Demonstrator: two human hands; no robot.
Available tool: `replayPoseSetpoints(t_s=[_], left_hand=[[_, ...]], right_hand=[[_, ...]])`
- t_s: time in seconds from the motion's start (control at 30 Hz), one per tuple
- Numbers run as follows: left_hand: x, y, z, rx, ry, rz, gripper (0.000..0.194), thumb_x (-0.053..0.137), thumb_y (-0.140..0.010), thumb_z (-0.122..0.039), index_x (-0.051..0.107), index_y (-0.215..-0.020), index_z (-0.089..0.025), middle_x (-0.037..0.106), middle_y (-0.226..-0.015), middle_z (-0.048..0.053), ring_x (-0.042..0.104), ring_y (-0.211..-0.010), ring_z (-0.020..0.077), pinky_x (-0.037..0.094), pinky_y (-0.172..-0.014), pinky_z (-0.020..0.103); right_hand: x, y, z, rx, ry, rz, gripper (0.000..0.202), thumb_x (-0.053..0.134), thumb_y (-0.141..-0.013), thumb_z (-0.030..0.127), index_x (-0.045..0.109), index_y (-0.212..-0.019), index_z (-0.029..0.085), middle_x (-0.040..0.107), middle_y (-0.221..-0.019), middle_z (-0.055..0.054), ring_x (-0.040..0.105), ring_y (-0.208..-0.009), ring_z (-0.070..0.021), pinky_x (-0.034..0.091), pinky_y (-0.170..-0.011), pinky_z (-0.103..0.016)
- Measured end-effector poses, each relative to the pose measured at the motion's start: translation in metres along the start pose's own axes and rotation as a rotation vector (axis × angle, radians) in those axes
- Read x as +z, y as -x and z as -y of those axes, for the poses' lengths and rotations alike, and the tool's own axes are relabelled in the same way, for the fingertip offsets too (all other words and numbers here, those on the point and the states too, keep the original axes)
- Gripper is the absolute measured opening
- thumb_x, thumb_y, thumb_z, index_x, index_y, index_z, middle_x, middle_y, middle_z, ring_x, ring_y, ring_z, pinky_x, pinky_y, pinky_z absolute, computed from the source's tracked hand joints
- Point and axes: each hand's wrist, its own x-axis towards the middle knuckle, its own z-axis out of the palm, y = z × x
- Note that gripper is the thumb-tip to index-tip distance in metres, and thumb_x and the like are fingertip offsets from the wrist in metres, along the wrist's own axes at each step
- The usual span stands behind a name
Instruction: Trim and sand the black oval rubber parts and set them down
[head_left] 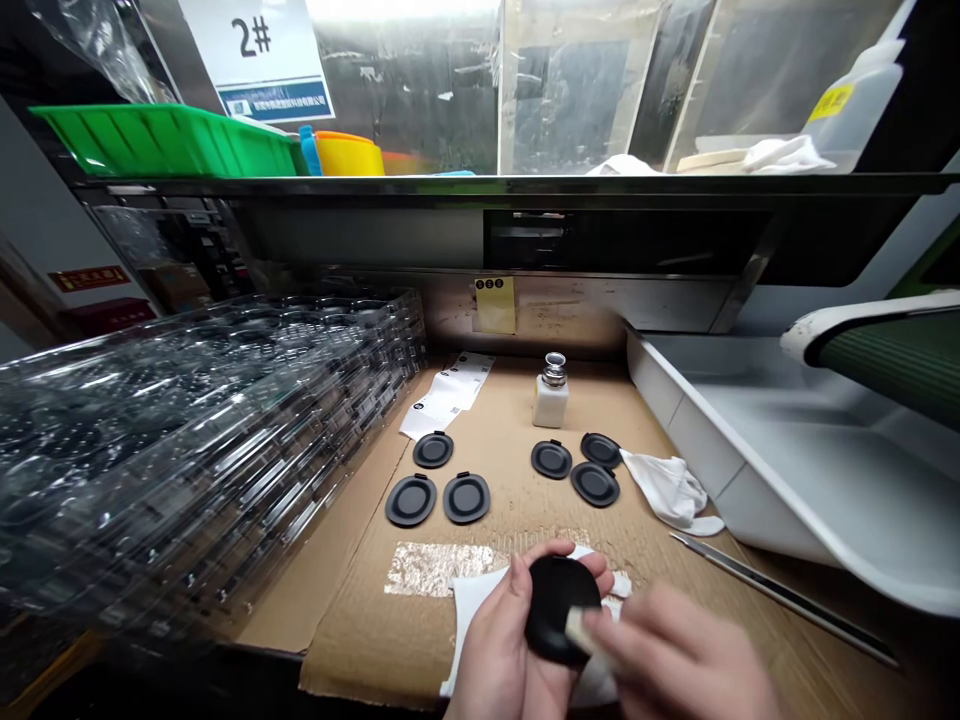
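Observation:
My left hand [499, 645] cradles a black rounded case [559, 600], fingers curled around its edge. Against the lower right of the case, my right hand [686, 650] presses a small pale piece [579, 628]; motion blurs this hand, and I cannot make out what the piece is. White cloth or paper [466, 605] shows beneath my hands. Beyond them lie two groups of three flat dark oval lids, one group with a left lid [411, 499], the other with a right lid [595, 483].
Stacked clear plastic trays [225, 400] rise at the left. A small pump bottle [550, 400] stands at the cardboard's back. To the right are a white cloth [671, 490], metal tweezers [787, 595] and a large white bin [750, 480]. A shelf [525, 187] crosses above.

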Motion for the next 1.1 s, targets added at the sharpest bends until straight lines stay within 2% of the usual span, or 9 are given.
replayPoseSetpoints(t_s=[0.07,0.2,0.33,0.47,0.63,0.93,1.1], left_hand=[[0.0,0.0,0.0,0.008,-0.005,0.003,0.035,0.04,-0.086,-0.04,0.063,-0.093,-0.015,0.068,-0.096,0.011,0.062,-0.092,0.0214,0.038,-0.091,0.038],[-0.001,-0.001,0.001,-0.011,-0.016,0.015,0.037,0.037,-0.086,-0.041,0.063,-0.092,-0.015,0.068,-0.097,0.012,0.061,-0.095,0.0219,0.039,-0.089,0.036],[-0.001,-0.001,0.002,0.008,-0.044,0.018,0.035,0.038,-0.087,-0.039,0.064,-0.093,-0.015,0.068,-0.094,0.01,0.061,-0.089,0.0193,0.039,-0.089,0.036],[0.0,-0.001,0.004,0.002,-0.049,0.016,0.036,0.037,-0.087,-0.039,0.065,-0.091,-0.015,0.067,-0.095,0.01,0.06,-0.092,0.0204,0.04,-0.088,0.037],[0.0,-0.001,0.004,0.02,-0.067,-0.024,0.035,0.039,-0.087,-0.037,0.066,-0.09,-0.014,0.066,-0.093,0.01,0.059,-0.084,0.0179,0.042,-0.082,0.034],[0.002,0.0,0.005,0.003,-0.087,-0.03,0.035,0.038,-0.087,-0.036,0.066,-0.089,-0.015,0.066,-0.09,0.009,0.06,-0.081,0.0182,0.041,-0.085,0.038],[0.001,-0.001,0.006,-0.001,-0.078,-0.016,0.037,0.037,-0.087,-0.037,0.066,-0.09,-0.015,0.066,-0.09,0.009,0.06,-0.083,0.0182,0.042,-0.085,0.037]], right_hand=[[-0.001,-0.001,-0.002,0.023,0.01,-0.007,0.032,0.049,-0.08,0.013,0.056,-0.112,0.018,0.059,-0.073,-0.004,0.057,-0.063,-0.0097,0.047,-0.054,-0.018],[-0.001,-0.002,-0.001,-0.019,-0.008,-0.008,0.028,0.046,-0.082,0.016,0.059,-0.107,0.023,0.055,-0.063,0.0,0.055,-0.058,-0.0101,0.044,-0.05,-0.019],[-0.002,-0.003,-0.004,0.048,-0.005,-0.011,0.033,0.047,-0.081,0.013,0.056,-0.112,0.018,0.058,-0.073,-0.004,0.056,-0.064,-0.0108,0.046,-0.054,-0.02],[-0.004,-0.003,-0.012,-0.019,-0.002,0.03,0.033,0.051,-0.079,0.013,0.056,-0.111,0.019,0.059,-0.076,-0.004,0.056,-0.067,-0.0106,0.046,-0.056,-0.02],[-0.005,-0.002,-0.016,0.014,0.049,0.052,0.035,0.051,-0.081,0.016,0.052,-0.116,0.019,0.058,-0.075,-0.003,0.055,-0.065,-0.0108,0.046,-0.054,-0.02],[-0.008,-0.004,-0.016,0.047,0.05,0.034,0.03,0.051,-0.081,0.019,0.056,-0.111,0.019,0.057,-0.072,-0.002,0.054,-0.063,-0.01,0.043,-0.053,-0.02],[-0.009,-0.005,-0.016,0.009,0.048,0.044,0.03,0.05,-0.081,0.018,0.056,-0.111,0.02,0.057,-0.072,-0.002,0.054,-0.063,-0.0101,0.042,-0.052,-0.02]])
